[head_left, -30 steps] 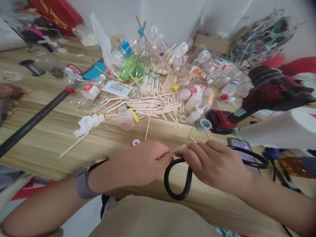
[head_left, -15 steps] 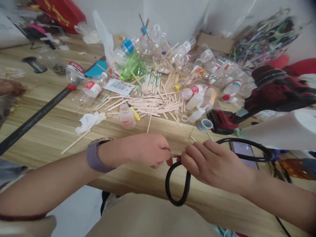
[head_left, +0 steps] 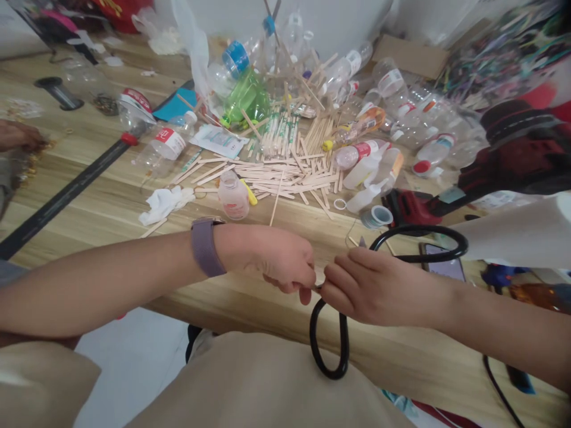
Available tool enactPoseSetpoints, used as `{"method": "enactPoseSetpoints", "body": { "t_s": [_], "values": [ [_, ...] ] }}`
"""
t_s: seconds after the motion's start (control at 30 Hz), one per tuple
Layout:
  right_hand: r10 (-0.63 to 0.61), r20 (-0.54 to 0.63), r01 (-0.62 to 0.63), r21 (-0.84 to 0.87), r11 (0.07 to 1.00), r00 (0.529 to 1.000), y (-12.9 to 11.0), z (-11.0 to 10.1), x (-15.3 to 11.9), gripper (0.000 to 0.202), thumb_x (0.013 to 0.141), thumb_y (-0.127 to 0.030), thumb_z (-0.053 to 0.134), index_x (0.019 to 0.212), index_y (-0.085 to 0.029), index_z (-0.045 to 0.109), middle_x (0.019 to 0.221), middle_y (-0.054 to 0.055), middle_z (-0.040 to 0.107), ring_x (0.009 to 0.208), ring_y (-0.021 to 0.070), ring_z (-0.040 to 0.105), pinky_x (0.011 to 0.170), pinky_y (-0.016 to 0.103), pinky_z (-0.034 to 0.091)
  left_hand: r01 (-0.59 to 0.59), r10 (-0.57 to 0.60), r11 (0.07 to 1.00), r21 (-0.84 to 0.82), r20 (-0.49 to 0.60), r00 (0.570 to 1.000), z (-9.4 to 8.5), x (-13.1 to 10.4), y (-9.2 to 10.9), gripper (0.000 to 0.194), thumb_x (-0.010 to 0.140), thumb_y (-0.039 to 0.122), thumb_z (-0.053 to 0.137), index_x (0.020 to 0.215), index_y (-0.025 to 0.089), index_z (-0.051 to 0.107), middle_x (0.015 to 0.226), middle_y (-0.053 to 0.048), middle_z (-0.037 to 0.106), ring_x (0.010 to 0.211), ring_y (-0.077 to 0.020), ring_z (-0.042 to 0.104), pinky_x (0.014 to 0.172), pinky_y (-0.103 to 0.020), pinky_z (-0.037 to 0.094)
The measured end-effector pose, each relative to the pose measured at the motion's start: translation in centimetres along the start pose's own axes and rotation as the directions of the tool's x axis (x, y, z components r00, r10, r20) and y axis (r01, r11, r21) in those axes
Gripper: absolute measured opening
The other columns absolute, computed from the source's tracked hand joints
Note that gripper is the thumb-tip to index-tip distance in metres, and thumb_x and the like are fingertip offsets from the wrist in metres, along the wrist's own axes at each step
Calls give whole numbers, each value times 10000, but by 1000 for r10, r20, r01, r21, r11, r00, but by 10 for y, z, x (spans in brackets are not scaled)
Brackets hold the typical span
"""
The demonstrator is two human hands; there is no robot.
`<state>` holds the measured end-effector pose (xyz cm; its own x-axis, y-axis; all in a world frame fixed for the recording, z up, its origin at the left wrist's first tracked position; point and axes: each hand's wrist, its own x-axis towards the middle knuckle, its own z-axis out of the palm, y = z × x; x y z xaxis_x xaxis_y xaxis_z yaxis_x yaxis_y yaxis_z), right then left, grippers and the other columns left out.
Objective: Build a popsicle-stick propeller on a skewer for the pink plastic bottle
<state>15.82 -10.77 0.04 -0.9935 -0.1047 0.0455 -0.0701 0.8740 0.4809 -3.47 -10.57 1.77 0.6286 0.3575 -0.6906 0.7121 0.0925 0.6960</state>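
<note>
My right hand (head_left: 370, 288) is closed around the middle of a pair of scissors with big black loop handles (head_left: 345, 351). The scissors are spread wide: one loop hangs below the hand, the other sticks out to the upper right. A grey blade tip (head_left: 362, 242) shows above my knuckles. My left hand (head_left: 285, 261), with a purple watch strap (head_left: 206, 246) on the wrist, is closed in a pinch right beside my right fingers. A short sliver of metal shows between the hands. Whatever the left fingers pinch is hidden.
Behind my hands lie many flat wooden sticks (head_left: 285, 181), a small clear bottle (head_left: 233, 199) and a heap of plastic bottles (head_left: 414, 119). A red and black power tool (head_left: 482, 172) and a phone (head_left: 441, 261) are right. Another person's hand (head_left: 20, 135) is far left.
The view has shifted slightly. My left forearm has swung to a flatter angle, and the hands are closer together. Less of the metal between them shows, while a blade tip now appears above my right hand.
</note>
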Motion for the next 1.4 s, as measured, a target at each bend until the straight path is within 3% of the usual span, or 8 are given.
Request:
{"method": "enactPoseSetpoints", "body": {
  "t_s": [0.17, 0.3, 0.47, 0.6, 0.73, 1.07, 1.2, 1.4],
  "values": [
    [203, 92, -206, 28, 978, 975, -3, 8, -1, 227, 862, -45, 399, 710, -206, 452, 570, -13, 519, 490, 154, 447, 558, 303, 217, -61, 104, 976, 210, -201, 974, 3, -3, -3, 240, 760, 160, 421, 541, 179, 519, 454, 45, 424, 442, -105, 394, 481, -251, 283],
    [393, 164, -408, 74, 910, 905, -8, 13, -2, 229, 772, 11, 423, 699, -207, 421, 561, -20, 525, 434, 141, 462, 529, 278, 232, -99, 223, 928, 360, -320, 921, 6, -4, -6, 336, 799, 183, 416, 483, 190, 302, 438, 49, 320, 409, -90, 296, 462, -269, 222],
    [544, 247, -580, 104, 808, 802, -18, 16, -1, 189, 746, -24, 447, 733, -210, 414, 518, -40, 497, 442, 148, 514, 483, 264, 173, -150, 299, 907, 394, -352, 887, 2, -3, -11, 295, 815, 205, 400, 529, 190, 331, 501, 38, 378, 477, -101, 346, 509, -263, 250],
    [559, 265, -598, 94, 796, 786, -18, 17, -2, 192, 756, -21, 422, 733, -212, 408, 513, -37, 493, 425, 145, 471, 484, 273, 157, -115, 166, 975, 192, -275, 947, -4, -2, -14, 306, 838, 296, 433, 552, 191, 414, 519, 37, 416, 510, -115, 402, 520, -267, 268],
    [517, 169, -529, 36, 848, 839, -12, 15, -3, 239, 763, 18, 402, 689, -210, 411, 540, -16, 523, 420, 137, 428, 505, 278, 208, -104, 67, 984, -144, -238, 969, 1, 0, -17, 374, 849, 428, 485, 564, 196, 417, 514, 54, 371, 494, -108, 340, 508, -274, 242],
    [481, -34, -482, -25, 876, 876, -10, 17, -10, 299, 892, -40, 377, 653, -207, 447, 523, -22, 493, 444, 141, 421, 535, 275, 274, -182, 22, 918, -351, -413, 910, 29, -1, -25, 389, 902, 493, 470, 671, 181, 493, 560, 65, 375, 538, -101, 348, 524, -263, 244],
    [449, -106, -452, -3, 892, 887, -11, 11, -11, 312, 945, -86, 368, 676, -200, 476, 548, -14, 528, 495, 148, 463, 537, 281, 280, -343, 49, 780, -524, -495, 868, 43, 7, -32, 331, 909, 451, 452, 779, 168, 563, 532, 75, 361, 513, -97, 306, 506, -252, 245],
    [683, -96, -662, 181, 727, 724, -23, 1, -12, 293, 943, -99, 357, 707, -193, 503, 559, 2, 534, 459, 147, 439, 498, 283, 325, -508, 49, 538, -673, -576, 816, 64, 11, -33, 295, 892, 423, 488, 736, 176, 525, 551, 77, 314, 522, -95, 252, 504, -253, 213]
  ]
}}
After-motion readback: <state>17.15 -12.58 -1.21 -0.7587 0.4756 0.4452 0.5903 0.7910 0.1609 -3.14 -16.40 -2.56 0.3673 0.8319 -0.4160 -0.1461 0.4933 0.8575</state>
